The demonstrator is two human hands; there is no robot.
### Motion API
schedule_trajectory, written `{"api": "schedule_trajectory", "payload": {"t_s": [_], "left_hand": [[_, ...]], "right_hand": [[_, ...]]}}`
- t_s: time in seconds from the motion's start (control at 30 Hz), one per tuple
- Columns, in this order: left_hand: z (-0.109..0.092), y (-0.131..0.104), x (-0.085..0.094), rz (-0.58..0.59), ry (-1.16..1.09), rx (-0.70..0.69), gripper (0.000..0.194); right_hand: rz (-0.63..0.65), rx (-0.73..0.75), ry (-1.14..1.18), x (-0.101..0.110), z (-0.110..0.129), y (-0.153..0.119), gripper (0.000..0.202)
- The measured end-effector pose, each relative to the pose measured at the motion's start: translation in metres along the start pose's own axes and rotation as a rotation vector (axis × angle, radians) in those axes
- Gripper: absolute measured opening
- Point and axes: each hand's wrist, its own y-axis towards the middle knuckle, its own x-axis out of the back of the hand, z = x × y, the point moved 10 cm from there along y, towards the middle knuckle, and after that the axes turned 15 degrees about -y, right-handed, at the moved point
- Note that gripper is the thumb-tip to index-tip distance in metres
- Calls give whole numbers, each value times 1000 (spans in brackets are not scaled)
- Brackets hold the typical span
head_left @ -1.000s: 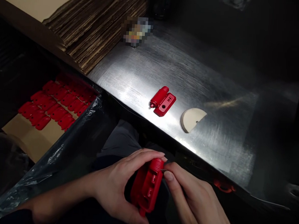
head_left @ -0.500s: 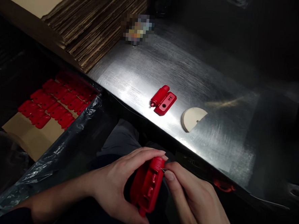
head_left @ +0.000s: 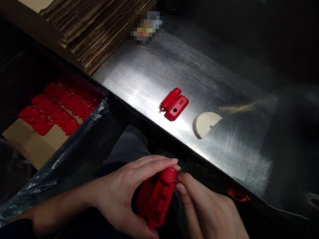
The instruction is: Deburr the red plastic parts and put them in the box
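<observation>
My left hand (head_left: 125,189) is closed round a red plastic housing (head_left: 161,200), with fingers over its ribbed top end and the thumb at its lower end. The housing's hollow side with inner ribs and slots faces up. In my right hand (head_left: 205,207), thumb and forefinger pinch a thin metal tool (head_left: 175,181). Its tip touches or nearly touches the housing's right edge just below the ribbed end; most of the tool is hidden by the fingers. On the metal table lie a red cylindrical part (head_left: 170,99) and a flat red plate (head_left: 177,108) with a round hole, side by side.
A pale half-round block (head_left: 206,124) lies on the metal table (head_left: 231,91). Stacked cardboard (head_left: 100,29) stands at the table's left. Below it, several rows of red parts (head_left: 57,106) lie on a cardboard sheet (head_left: 34,140) in a plastic-lined box. A blurred-out item (head_left: 146,26) is farther back.
The red housing has tilted slightly in my left hand. My right hand with the thin metal tool has barely moved. The table has shifted slightly up in view.
</observation>
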Motion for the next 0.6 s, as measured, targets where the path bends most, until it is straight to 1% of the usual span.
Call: {"api": "schedule_trajectory", "payload": {"t_s": [0.23, 0.4, 0.6], "left_hand": [[-2, 3, 0, 32, -28, -57, 128], [2, 4, 0, 56, -15, -36, 127], [0, 6, 2, 63, -12, -26, 125]], "right_hand": [[25, 29, -34, -5, 1, -3, 23], [34, 49, -49, -7, 1, -2, 19], [45, 67, -42, -8, 2, 1, 18]]}}
